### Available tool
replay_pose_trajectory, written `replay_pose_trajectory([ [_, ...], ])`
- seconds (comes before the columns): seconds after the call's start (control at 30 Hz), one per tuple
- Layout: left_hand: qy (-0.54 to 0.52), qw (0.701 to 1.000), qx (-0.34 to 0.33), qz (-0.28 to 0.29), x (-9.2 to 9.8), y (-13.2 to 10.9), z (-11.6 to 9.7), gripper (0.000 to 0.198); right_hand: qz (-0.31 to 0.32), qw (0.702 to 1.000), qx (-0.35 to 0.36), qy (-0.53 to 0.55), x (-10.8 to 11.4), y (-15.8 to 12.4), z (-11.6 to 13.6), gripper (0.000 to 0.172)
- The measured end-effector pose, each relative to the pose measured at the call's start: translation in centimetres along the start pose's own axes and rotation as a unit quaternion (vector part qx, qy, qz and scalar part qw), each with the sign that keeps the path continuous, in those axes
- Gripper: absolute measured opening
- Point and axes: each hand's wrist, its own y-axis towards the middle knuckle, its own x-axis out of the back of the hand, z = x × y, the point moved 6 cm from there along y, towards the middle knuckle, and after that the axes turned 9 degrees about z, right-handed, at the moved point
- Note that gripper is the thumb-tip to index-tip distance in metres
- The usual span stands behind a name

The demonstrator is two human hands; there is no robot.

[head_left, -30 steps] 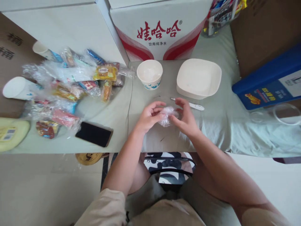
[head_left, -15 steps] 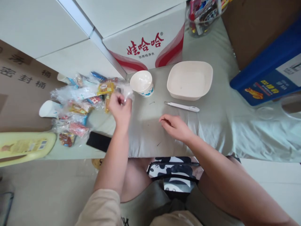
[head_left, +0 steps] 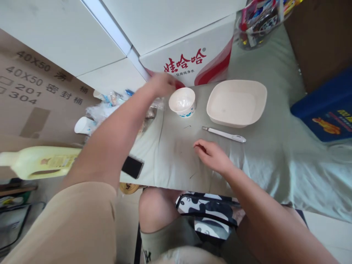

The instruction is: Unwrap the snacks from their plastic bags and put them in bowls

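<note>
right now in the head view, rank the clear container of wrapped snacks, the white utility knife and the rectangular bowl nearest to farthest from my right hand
From your right hand:
1. White utility knife, just beyond the hand
2. Rectangular bowl, behind the knife
3. Clear container of wrapped snacks, at the back, right of the printed carton
</note>
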Motion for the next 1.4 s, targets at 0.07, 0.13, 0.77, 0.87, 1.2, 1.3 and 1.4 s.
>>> replay_pose_trajectory([
  [0.07,0.102,0.993,0.044,-0.044,3.1,-1.0,1.4,0.016,0.003,1.0,-0.001,-0.001,-0.1,0.0,0.0,0.017],
  [0.13,0.162,0.98,0.098,-0.066,5.5,-3.0,3.9,0.028,0.003,1.0,0.002,-0.009,-0.3,0.0,0.0,0.017],
  [0.77,-0.24,0.967,0.006,-0.082,4.3,-15.1,6.0,0.054,-0.017,1.0,-0.026,-0.001,-0.1,0.3,0.0,0.019],
  [0.87,-0.393,0.909,0.021,-0.14,1.9,-17.8,5.4,0.045,-0.113,0.993,0.011,-0.046,1.9,-0.4,0.3,0.019],
  [1.2,-0.624,0.767,0.129,0.077,-14.5,-24.7,3.7,0.061,-0.253,0.886,-0.075,-0.382,5.8,-4.9,-2.7,0.035],
  [1.3,-0.595,0.75,0.146,0.248,-18.4,-24.5,2.5,0.068,-0.234,0.876,-0.106,-0.409,6.5,-5.5,-4.0,0.035],
  [1.4,-0.545,0.792,0.161,0.222,-18.8,-22.4,3.8,0.056,-0.223,0.886,-0.094,-0.396,7.0,-5.4,-4.3,0.032],
])
